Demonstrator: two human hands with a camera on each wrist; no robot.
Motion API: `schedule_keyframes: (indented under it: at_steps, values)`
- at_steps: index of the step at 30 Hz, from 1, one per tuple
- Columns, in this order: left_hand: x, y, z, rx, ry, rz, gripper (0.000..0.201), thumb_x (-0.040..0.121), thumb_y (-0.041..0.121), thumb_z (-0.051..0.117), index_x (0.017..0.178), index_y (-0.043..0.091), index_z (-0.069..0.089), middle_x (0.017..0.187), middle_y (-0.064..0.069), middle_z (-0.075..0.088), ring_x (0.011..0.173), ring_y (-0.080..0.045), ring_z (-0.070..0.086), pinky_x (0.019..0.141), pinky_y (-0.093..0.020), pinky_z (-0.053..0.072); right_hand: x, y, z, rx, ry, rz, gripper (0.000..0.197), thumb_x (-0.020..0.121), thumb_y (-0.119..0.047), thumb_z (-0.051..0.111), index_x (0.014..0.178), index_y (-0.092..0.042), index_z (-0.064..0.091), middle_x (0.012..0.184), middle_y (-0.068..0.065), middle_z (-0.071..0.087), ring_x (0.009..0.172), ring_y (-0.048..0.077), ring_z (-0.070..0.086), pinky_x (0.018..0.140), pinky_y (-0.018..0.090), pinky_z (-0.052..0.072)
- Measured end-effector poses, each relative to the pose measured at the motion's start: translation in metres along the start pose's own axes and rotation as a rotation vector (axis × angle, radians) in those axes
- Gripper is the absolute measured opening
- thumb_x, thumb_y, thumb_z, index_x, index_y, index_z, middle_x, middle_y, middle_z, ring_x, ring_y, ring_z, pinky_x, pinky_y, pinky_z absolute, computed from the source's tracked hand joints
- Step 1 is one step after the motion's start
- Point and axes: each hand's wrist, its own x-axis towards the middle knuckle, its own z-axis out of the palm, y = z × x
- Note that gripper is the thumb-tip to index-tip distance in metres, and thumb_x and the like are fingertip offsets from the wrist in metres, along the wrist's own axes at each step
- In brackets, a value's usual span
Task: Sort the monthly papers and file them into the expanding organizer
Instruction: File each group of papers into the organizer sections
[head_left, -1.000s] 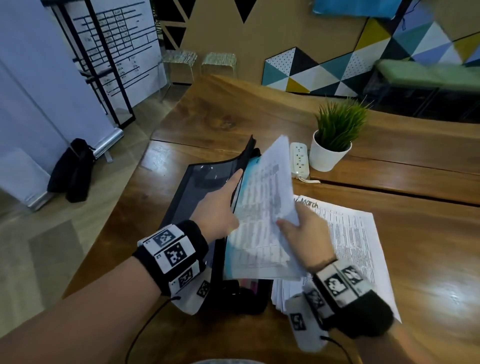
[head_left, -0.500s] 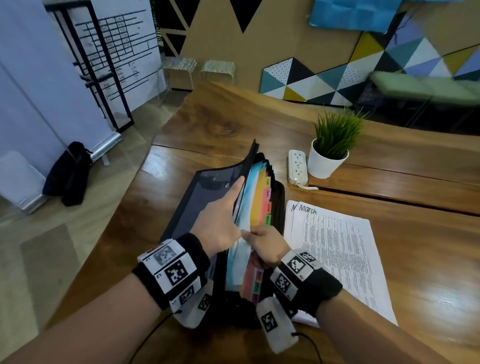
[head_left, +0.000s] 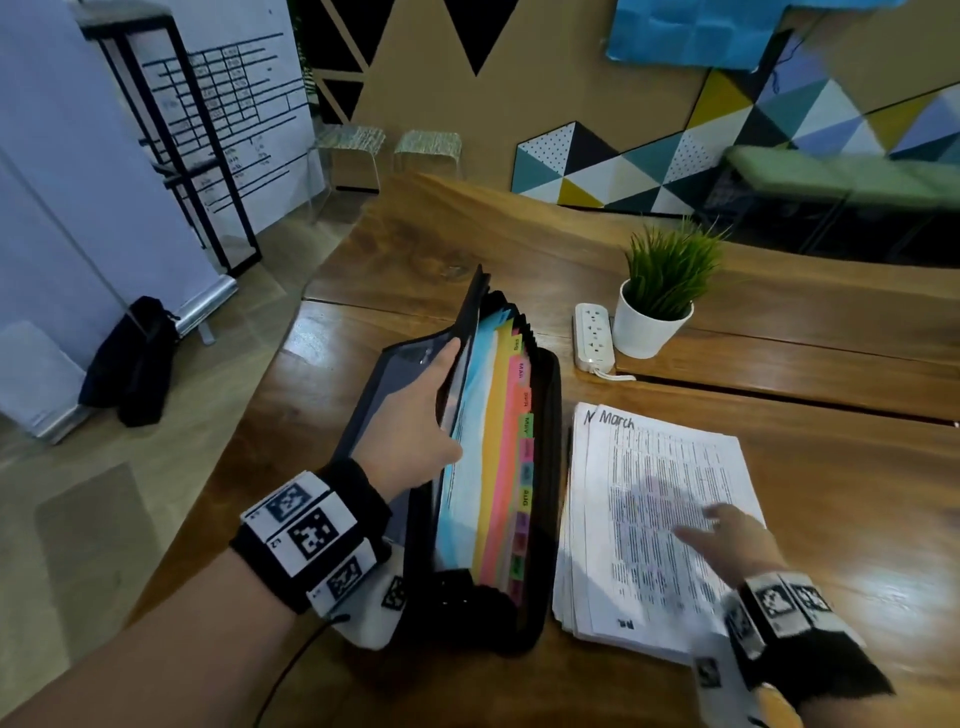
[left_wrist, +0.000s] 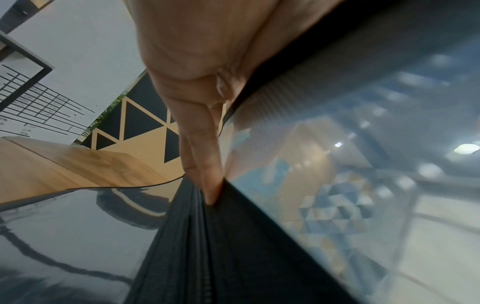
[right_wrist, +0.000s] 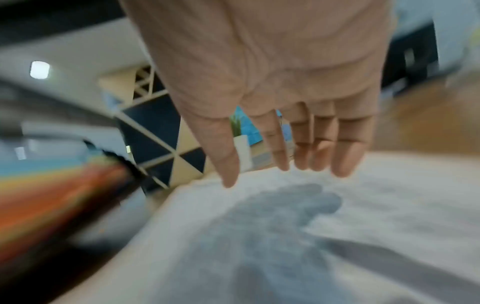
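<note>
Nearest, at about five o'clock in the head view, the right hand (head_left: 727, 540) hovers over the stack of papers (head_left: 670, 499), fingers straight and spread, holding nothing; the right wrist view shows its shadow on the top sheet with the fingertips (right_wrist: 340, 164) above the page, and motion blur makes it impossible to say whether any tip touches. The top sheet is headed "March", and the sheets beneath show only a staggered edge, so how many months remain cannot be read. That stack lies flat on the wooden table (head_left: 831, 519), just beside the expanding organizer (head_left: 540, 467), which stands open at the centre with its coloured dividers and month tabs fanned toward twelve o'clock. White printed sheets already sit in the front pocket behind the blue divider, so I judge at least one month filed and the March batch, plus whatever lies under it, still to go; the task looks early to midway. At about nine o'clock of the organizer, the left hand (head_left: 415, 415) grips its dark front cover (head_left: 384, 410), thumb on the outside, fingers hooked over the edge into the opening, pulling it wide. Farther off, at one o'clock, stand a power strip (head_left: 594, 338) and a potted plant (head_left: 657, 301).
</note>
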Motion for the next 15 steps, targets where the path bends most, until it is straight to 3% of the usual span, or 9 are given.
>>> schedule_keyframes:
  at_steps: [1,3,5,7,10,13,15]
  values:
    - [0.000,0.000,-0.001,-0.012,0.002,0.003,0.106,0.077,-0.001,0.065,0.146,0.049,0.003,0.121,0.013,0.056,0.084,-0.006,0.065,0.067,-0.025,0.058,0.007,0.021,0.002,-0.119,-0.002,0.090,0.075,0.071,-0.051,0.070,0.127,-0.008,0.047,0.121,0.013,0.056,0.103,0.027,0.058,0.088,0.039,0.051]
    - [-0.001,-0.001,-0.002,-0.041,0.001,0.008,0.107,0.075,-0.002,0.067,0.147,0.047,0.005,0.131,0.009,0.053,0.087,-0.004,0.064,0.069,-0.020,0.055,0.025,0.064,0.014,-0.229,-0.048,0.213,0.114,0.035,-0.079,0.066,0.120,-0.005,0.050,0.105,0.013,0.061,0.092,0.024,0.060,0.079,0.035,0.053]
    - [-0.002,0.002,-0.007,-0.063,0.016,0.012,0.108,0.073,-0.004,0.066,0.147,0.047,0.008,0.137,0.003,0.050,0.083,-0.009,0.064,0.065,-0.022,0.055,0.067,0.120,0.038,-0.218,-0.055,0.253,0.136,0.021,-0.092,0.055,0.124,-0.003,0.043,0.098,0.012,0.059,0.083,0.020,0.054,0.072,0.031,0.049]
    - [-0.004,0.009,-0.014,-0.071,0.044,-0.004,0.107,0.073,-0.006,0.066,0.147,0.046,0.010,0.132,0.001,0.053,0.078,-0.010,0.062,0.057,-0.022,0.053,0.063,0.126,0.046,-0.143,-0.028,0.279,0.140,0.024,-0.090,0.059,0.131,-0.002,0.037,0.107,0.015,0.056,0.088,0.024,0.053,0.080,0.039,0.051]
    - [-0.007,0.015,-0.028,-0.124,0.094,-0.018,0.105,0.071,-0.009,0.066,0.147,0.044,0.016,0.128,0.000,0.053,0.076,-0.007,0.058,0.052,-0.015,0.046,0.018,0.087,0.030,-0.099,0.067,0.264,0.111,0.054,-0.063,0.075,0.135,-0.002,0.030,0.126,0.018,0.049,0.109,0.033,0.053,0.090,0.043,0.049]
    - [-0.009,0.018,-0.045,-0.191,0.145,-0.030,0.106,0.067,-0.010,0.068,0.146,0.044,0.022,0.116,0.002,0.058,0.084,-0.016,0.060,0.061,-0.024,0.049,-0.004,0.064,0.019,-0.032,0.110,0.252,0.094,0.064,-0.044,0.079,0.131,-0.001,0.028,0.123,0.019,0.051,0.106,0.033,0.055,0.087,0.041,0.049]
    - [-0.010,0.020,-0.056,-0.227,0.174,-0.036,0.107,0.065,-0.011,0.069,0.146,0.042,0.025,0.112,0.000,0.059,0.091,-0.019,0.060,0.064,-0.027,0.049,-0.007,0.060,0.015,0.006,0.107,0.254,0.083,0.070,-0.035,0.077,0.127,0.001,0.029,0.115,0.018,0.054,0.094,0.030,0.058,0.081,0.039,0.051]
